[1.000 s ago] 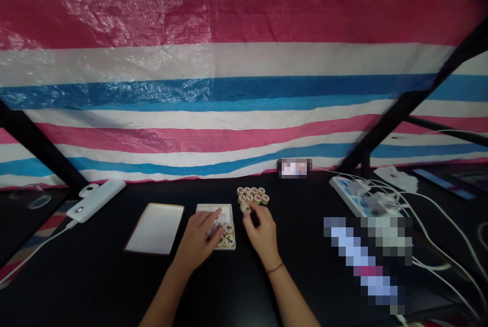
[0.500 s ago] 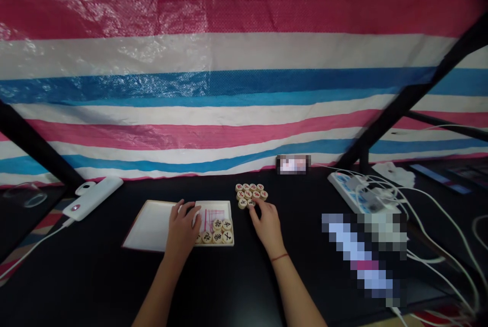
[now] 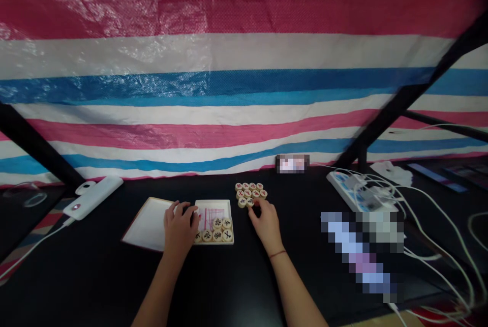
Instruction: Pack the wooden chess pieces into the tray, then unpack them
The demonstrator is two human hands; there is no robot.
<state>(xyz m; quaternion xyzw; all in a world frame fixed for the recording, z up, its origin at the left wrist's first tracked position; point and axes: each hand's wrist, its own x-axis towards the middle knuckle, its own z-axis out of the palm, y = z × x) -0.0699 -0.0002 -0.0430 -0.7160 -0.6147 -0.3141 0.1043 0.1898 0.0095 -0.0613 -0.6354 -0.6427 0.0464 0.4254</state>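
My left hand (image 3: 180,228) rests over the hinge side of an open white box (image 3: 232,215), its fingers bent and apart with nothing seen in them. Several round Chinese chess pieces (image 3: 217,236) with black characters lie in the box's near right part, beside a paper with pink lines (image 3: 213,216). To the right of the box, my right hand (image 3: 268,223) has its thumb and forefinger about a black-marked Chinese chess piece (image 3: 250,202) at the near edge of a group. Red-marked pieces (image 3: 247,193) in that group stand in stacked-looking rows behind it.
A white power bank-like device (image 3: 95,197) with a cable lies at the left. At the right are a power strip (image 3: 345,189) with tangled white cables and a blurred-out device (image 3: 358,253). A small phone-like screen (image 3: 293,164) leans against the striped sheet (image 3: 229,113).
My left hand has shifted slightly left over the box. My right thumb and forefinger have moved a little at the same piece; the pieces look unmoved.
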